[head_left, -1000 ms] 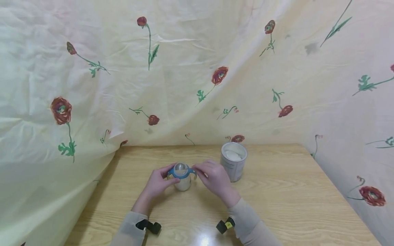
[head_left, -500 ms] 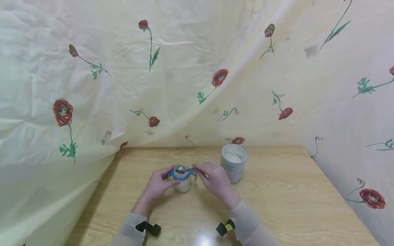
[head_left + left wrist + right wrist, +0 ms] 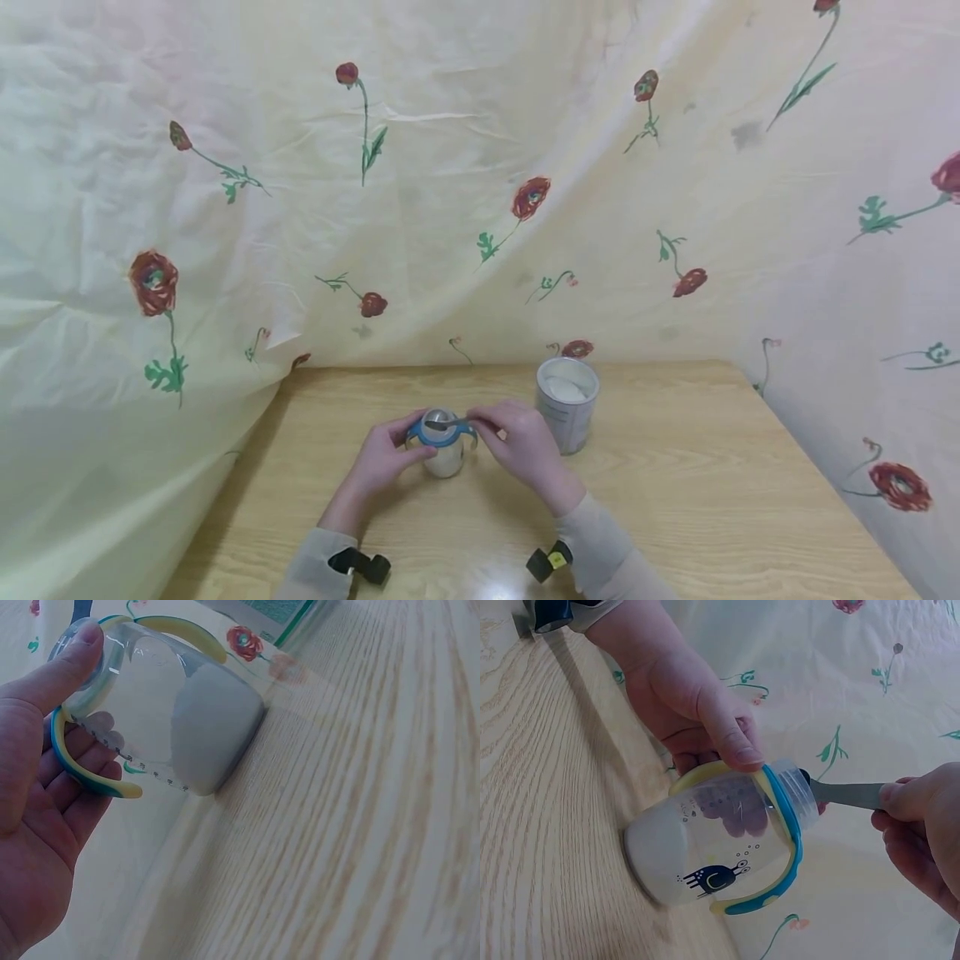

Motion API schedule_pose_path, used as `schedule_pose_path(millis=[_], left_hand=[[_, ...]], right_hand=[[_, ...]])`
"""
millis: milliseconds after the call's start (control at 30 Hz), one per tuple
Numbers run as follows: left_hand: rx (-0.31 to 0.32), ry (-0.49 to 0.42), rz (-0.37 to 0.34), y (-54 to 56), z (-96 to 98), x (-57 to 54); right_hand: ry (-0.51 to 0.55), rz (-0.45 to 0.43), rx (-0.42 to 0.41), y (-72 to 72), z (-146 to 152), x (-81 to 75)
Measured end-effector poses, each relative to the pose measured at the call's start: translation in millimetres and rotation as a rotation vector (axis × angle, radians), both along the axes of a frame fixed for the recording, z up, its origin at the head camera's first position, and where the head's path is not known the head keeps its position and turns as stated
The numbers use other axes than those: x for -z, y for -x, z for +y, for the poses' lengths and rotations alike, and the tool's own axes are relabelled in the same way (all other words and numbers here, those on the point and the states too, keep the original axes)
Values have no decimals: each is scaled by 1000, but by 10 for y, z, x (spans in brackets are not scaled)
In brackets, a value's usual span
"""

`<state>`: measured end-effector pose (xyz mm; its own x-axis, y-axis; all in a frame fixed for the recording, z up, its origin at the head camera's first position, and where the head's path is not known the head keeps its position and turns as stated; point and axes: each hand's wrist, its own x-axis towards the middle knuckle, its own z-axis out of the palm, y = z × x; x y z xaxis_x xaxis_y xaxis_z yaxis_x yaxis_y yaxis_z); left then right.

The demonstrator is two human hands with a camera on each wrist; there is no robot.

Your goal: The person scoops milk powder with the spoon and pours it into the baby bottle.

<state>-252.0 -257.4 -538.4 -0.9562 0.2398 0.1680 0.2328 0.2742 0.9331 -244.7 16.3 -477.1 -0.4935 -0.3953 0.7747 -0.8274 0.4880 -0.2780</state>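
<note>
One clear plastic bottle with blue-and-yellow handles (image 3: 444, 461) stands upright on the light wood-grain bench (image 3: 675, 467) in the head view, the left hand (image 3: 384, 457) gripping its upper part. The right hand (image 3: 519, 437) pinches a grey metal spoon (image 3: 437, 425) at the bottle's mouth, near a white cylindrical can (image 3: 567, 423). The left wrist view shows white contents in the bottle's lower part. In the right wrist view, thumb and fingers hold the spoon's flat handle.

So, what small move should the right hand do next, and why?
Perhaps the right hand should tap the spoon lightly: its head is at the open mouth of the bottle, which the left hand holds, so any clinging bits would likely fall inside.
</note>
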Motion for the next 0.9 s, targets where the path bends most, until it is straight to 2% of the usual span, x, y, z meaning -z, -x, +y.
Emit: schedule_pose_path(millis=[400,700,900], left_hand=[[3,-3,-13,-61,-20,20],[-19,8,-5,-42,19,14],[-14,16,-2,-18,20,-39]], right_hand=[[60,-108,-47,-53,-34,28],[144,-120,23,-53,-8,27],[231,-74,48,-16,28,-41]])
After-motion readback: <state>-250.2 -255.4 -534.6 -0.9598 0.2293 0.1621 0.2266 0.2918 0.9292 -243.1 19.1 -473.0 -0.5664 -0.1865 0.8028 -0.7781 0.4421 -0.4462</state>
